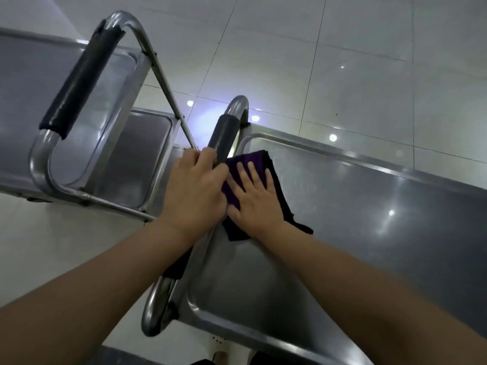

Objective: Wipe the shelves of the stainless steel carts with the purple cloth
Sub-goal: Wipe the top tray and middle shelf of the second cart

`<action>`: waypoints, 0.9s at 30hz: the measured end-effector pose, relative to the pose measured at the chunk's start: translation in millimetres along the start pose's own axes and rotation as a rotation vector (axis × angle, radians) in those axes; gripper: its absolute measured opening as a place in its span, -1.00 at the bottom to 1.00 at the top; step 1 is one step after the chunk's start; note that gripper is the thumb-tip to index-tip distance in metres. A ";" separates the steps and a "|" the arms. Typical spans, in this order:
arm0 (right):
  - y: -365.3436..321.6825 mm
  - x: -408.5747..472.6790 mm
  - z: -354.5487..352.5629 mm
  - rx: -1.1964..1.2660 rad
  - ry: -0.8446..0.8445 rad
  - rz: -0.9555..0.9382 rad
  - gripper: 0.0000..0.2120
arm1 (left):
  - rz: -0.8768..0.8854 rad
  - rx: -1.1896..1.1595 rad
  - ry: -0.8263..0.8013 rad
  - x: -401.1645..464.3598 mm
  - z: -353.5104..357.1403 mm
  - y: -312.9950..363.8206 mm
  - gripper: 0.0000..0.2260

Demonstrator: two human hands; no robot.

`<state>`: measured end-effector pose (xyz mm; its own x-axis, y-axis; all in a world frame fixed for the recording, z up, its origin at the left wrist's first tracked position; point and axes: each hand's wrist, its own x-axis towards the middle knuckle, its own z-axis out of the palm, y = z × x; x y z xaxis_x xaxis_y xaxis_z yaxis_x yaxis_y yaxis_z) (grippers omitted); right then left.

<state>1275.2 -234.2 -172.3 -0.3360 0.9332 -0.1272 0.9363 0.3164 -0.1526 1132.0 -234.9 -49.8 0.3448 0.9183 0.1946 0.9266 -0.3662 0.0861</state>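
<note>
The purple cloth lies folded on the top shelf of the near stainless steel cart, close to its left end. My right hand presses flat on the cloth with its fingers spread. My left hand grips the black-padded handle of this cart, fingers curled round it. A second steel cart stands to the left, with its top shelf, a lower shelf and its own padded handle in view.
Both carts stand on a glossy white tiled floor that reflects ceiling lights. The second cart's slanted steel post runs down to just beside my left hand. A raised rim edges the near shelf.
</note>
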 end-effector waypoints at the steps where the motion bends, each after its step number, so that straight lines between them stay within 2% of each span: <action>1: -9.7 -12.2 2.4 0.004 -0.009 -0.009 -0.33 | -0.004 0.014 -0.001 -0.5 -0.4 0.0 -0.88; 8: -80.4 -107.5 18.4 0.038 -0.035 -0.058 -0.32 | -0.009 0.095 -0.034 -6.8 -7.4 5.0 -0.77; 16: -152.9 -185.2 40.2 0.076 0.014 0.042 -0.33 | 0.062 0.215 -0.034 -15.4 -13.1 12.1 -0.69; 19: -153.0 -204.6 39.9 0.027 0.019 0.024 -0.29 | 0.122 0.300 -0.025 -16.5 -14.7 14.9 -0.65; 24: -126.2 -238.5 38.7 -0.125 0.010 0.000 -0.29 | 0.328 0.632 -0.081 -24.7 -16.0 31.1 -0.68; 27: -97.5 -262.4 38.1 -0.209 0.044 0.007 -0.29 | 0.378 0.655 -0.122 -39.9 -12.0 45.3 -0.60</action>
<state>1268.2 -516.5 -161.5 -0.3292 0.9406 -0.0836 0.9409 0.3342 0.0554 1158.3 -289.9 -41.9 0.6352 0.7722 -0.0175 0.6285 -0.5298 -0.5694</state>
